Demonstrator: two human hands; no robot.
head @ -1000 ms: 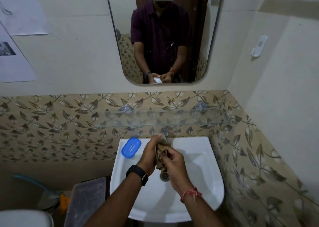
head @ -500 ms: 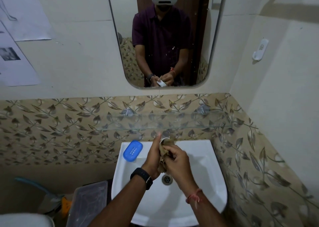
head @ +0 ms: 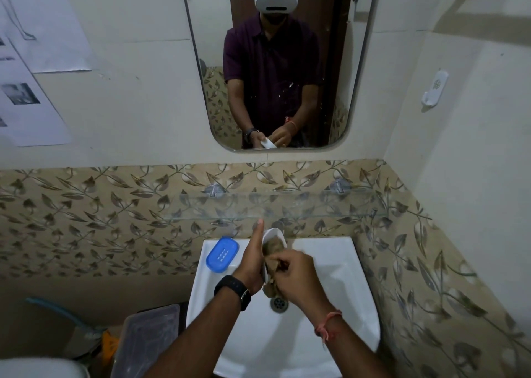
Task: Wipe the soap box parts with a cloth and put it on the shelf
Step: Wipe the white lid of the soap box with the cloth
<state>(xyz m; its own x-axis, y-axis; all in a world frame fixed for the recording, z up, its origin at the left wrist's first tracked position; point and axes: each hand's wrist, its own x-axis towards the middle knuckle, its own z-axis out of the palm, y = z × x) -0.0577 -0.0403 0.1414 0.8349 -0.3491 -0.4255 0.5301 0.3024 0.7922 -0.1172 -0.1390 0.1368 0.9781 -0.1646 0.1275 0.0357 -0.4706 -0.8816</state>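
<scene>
Over the white sink (head: 339,277), below the glass shelf (head: 273,205), the left hand (head: 253,265) grips the white soap box base (head: 273,235) upright; the right hand (head: 298,277) presses a brown cloth (head: 271,248) into it. The blue lid (head: 222,253) lies at the sink's ten o'clock rim.

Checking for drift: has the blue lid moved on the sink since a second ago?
No. The blue lid sits at the sink's back-left corner as before.

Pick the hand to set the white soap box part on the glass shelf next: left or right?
Left. The left hand already grips the white soap box part just below the glass shelf; the right hand is busy with the cloth.
</scene>
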